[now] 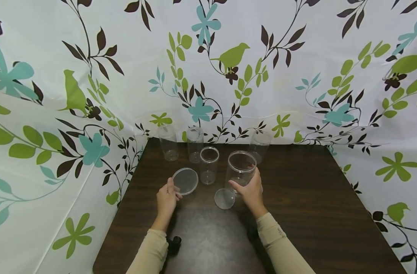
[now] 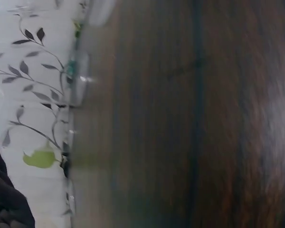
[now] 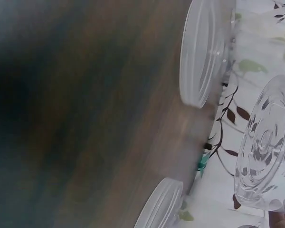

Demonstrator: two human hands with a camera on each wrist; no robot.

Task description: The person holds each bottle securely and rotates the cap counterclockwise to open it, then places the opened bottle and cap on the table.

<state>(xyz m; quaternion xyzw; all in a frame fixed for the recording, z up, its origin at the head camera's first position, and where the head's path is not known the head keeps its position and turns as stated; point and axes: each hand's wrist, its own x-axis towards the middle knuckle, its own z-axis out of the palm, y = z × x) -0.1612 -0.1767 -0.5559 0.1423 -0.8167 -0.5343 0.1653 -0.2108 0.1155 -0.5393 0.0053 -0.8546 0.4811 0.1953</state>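
In the head view my left hand (image 1: 167, 198) pinches a clear round lid (image 1: 185, 181) by its edge, tilted above the table. My right hand (image 1: 251, 190) grips a wide clear plastic jar (image 1: 242, 167), its open mouth upward. The base of that jar (image 3: 263, 142) shows in the right wrist view, with a bit of the fingers (image 3: 281, 219) at the corner. A smaller clear lid (image 1: 224, 199) lies on the table between the hands. Only dark curled fingers of the left hand (image 2: 7, 202) appear at the lower left of the left wrist view.
A narrow clear jar (image 1: 209, 167) stands just behind the hands. Farther back are more clear jars, two at left (image 1: 168, 144) and one at right (image 1: 260, 146). The dark wooden table (image 1: 304, 213) meets a patterned curtain (image 1: 249, 23) at its back and left.
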